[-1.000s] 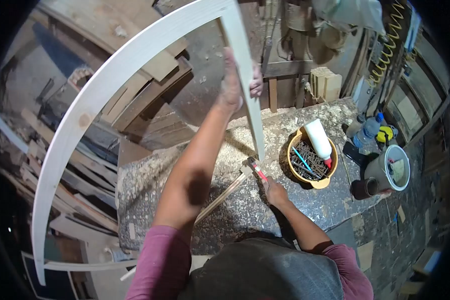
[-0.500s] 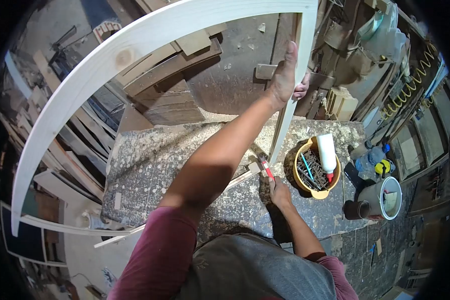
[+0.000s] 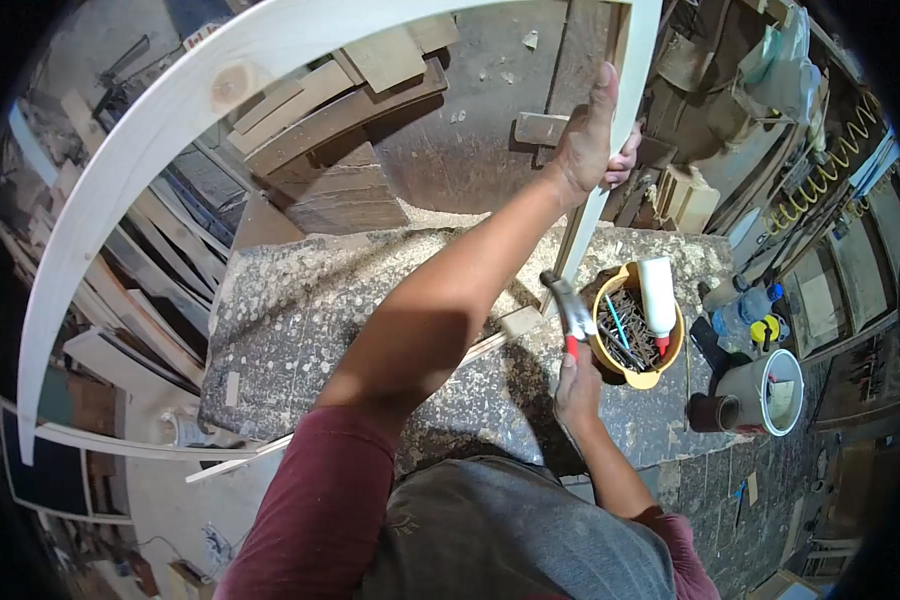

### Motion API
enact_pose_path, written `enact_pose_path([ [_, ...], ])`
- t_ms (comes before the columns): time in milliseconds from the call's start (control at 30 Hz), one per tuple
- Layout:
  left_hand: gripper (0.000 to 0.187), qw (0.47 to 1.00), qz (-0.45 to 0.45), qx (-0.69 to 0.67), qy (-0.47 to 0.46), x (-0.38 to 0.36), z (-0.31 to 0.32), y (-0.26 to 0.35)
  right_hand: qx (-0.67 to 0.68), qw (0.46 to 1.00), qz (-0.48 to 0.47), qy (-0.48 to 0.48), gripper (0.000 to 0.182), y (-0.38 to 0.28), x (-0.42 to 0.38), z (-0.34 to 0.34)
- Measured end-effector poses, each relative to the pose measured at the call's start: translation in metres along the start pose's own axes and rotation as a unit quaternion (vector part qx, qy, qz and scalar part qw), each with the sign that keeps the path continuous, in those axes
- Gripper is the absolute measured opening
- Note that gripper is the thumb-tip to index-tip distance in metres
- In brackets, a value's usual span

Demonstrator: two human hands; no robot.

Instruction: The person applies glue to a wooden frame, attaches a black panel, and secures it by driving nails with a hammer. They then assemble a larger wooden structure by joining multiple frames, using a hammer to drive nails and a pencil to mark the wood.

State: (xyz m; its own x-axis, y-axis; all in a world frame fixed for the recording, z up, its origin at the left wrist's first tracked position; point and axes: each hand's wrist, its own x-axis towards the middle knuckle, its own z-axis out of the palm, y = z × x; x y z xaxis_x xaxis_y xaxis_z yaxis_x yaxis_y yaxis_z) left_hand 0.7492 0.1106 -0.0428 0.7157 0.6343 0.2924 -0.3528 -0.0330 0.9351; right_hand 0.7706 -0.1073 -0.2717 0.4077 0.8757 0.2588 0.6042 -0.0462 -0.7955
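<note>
My left hand (image 3: 598,140) is wrapped round the straight upright of a pale curved wooden frame (image 3: 120,165), thumb pointing up. The frame's wide arc sweeps over the left side, and its upright comes down onto the workbench (image 3: 310,330). In my right hand (image 3: 578,385) is a hammer (image 3: 573,312) with a red handle, its metal head raised beside the foot of the upright. A small wood block (image 3: 522,320) lies on the bench by that foot, at the end of a thin strip (image 3: 485,347). My left forearm hides part of the strip.
Right of the hammer stands a yellow bowl (image 3: 642,379) of nails, with a white glue bottle (image 3: 656,295) and a blue pen-like stick. Farther right are a white bucket (image 3: 755,395), a brown cup (image 3: 714,413) and plastic bottles (image 3: 740,312). Wood pieces (image 3: 350,115) lean behind the bench.
My right hand has lifted the hammer up from the bench, and its head now shows larger. The frame and my left hand have shifted slightly right in view.
</note>
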Motion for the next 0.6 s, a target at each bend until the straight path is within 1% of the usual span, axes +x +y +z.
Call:
enact_pose_path([
  [33, 0.090, 1.000, -0.003, -0.001, -0.003, -0.001, 0.001, 0.002, -0.116, 0.986, 0.077, -0.095, 0.030, 0.026, -0.002, 0.011],
  [100, 0.084, 0.999, 0.009, -0.030, -0.012, 0.000, 0.004, 0.008, -0.195, 0.956, 0.126, -0.179, 0.036, 0.087, -0.009, 0.031],
  [167, 0.085, 1.000, 0.017, -0.018, -0.008, 0.002, 0.007, 0.022, -0.201, 0.957, 0.102, -0.182, 0.039, 0.096, 0.010, 0.033],
  [200, 0.085, 0.999, 0.018, -0.026, -0.022, -0.004, 0.005, 0.020, -0.202, 0.955, 0.099, -0.190, 0.042, 0.096, -0.004, 0.032],
  [233, 0.085, 0.998, 0.040, -0.027, -0.037, -0.001, 0.001, 0.028, -0.205, 0.957, 0.095, -0.182, 0.042, 0.094, 0.000, 0.030],
  [267, 0.085, 0.998, 0.042, -0.034, -0.017, -0.002, -0.001, 0.033, -0.205, 0.957, 0.104, -0.177, 0.042, 0.090, 0.003, 0.030],
  [333, 0.088, 0.999, 0.037, -0.017, -0.008, -0.002, 0.005, 0.033, -0.204, 0.956, 0.117, -0.173, 0.041, 0.088, -0.001, 0.031],
  [467, 0.091, 1.000, 0.020, -0.004, -0.014, -0.002, 0.011, 0.022, -0.205, 0.954, 0.131, -0.174, 0.038, 0.071, -0.009, 0.020],
  [533, 0.091, 0.999, 0.003, 0.004, -0.035, 0.000, 0.010, 0.013, -0.160, 0.967, 0.110, -0.164, 0.036, 0.069, -0.021, 0.014],
  [567, 0.091, 0.999, 0.003, 0.005, -0.036, 0.000, 0.011, 0.010, -0.159, 0.967, 0.110, -0.163, 0.036, 0.069, -0.028, 0.011],
  [600, 0.091, 0.999, -0.006, 0.009, -0.040, -0.001, 0.012, 0.008, -0.149, 0.976, 0.069, -0.144, 0.035, 0.070, -0.035, 0.007],
])
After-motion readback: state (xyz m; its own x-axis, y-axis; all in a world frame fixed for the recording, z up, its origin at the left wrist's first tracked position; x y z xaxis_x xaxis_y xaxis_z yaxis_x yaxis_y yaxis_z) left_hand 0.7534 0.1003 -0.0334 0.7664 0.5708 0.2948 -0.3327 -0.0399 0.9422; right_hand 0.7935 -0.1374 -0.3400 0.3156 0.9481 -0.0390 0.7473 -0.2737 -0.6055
